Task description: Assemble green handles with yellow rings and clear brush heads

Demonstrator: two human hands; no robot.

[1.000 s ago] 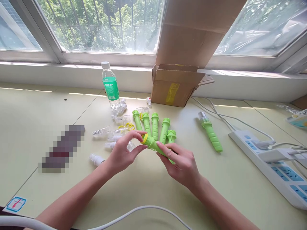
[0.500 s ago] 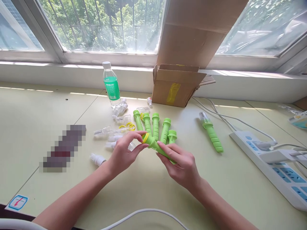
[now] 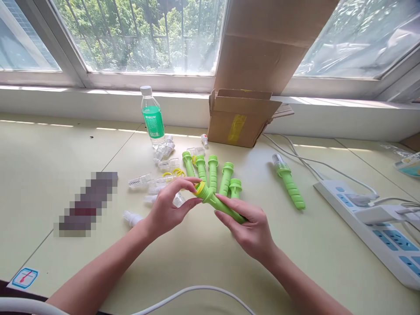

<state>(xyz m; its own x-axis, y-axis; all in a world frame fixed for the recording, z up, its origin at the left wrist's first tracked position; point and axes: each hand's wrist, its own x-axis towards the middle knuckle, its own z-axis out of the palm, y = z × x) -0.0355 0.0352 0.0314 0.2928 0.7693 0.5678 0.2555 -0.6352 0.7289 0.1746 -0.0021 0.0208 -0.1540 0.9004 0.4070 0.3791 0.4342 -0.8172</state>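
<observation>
My right hand [image 3: 249, 225] is closed around the lower part of a green plastic tube [image 3: 217, 203], which slants up to the left above the table. At its threaded upper end sits a yellow ring [image 3: 200, 189], pinched between thumb and fingers of my left hand [image 3: 169, 203]. Whether the ring is fully seated I cannot tell. Just behind my hands lie several similar green tubes [image 3: 213, 170] with threaded ends. Loose yellow rings [image 3: 178, 172] and several clear plastic caps [image 3: 139, 180] are scattered beyond my left hand. One white-ended cap [image 3: 131, 218] lies by my left forearm.
A green tube with a clear cap [image 3: 288, 183] lies to the right, near a white power strip [image 3: 370, 232] with cables. Behind stand a water bottle [image 3: 152, 118] and an open cardboard box [image 3: 236, 120]. A white cable [image 3: 197, 288] loops along the front.
The held tube's lower end has shifted slightly right with my right hand. My left fingers remain at the yellow ring, with only a small change of position.
</observation>
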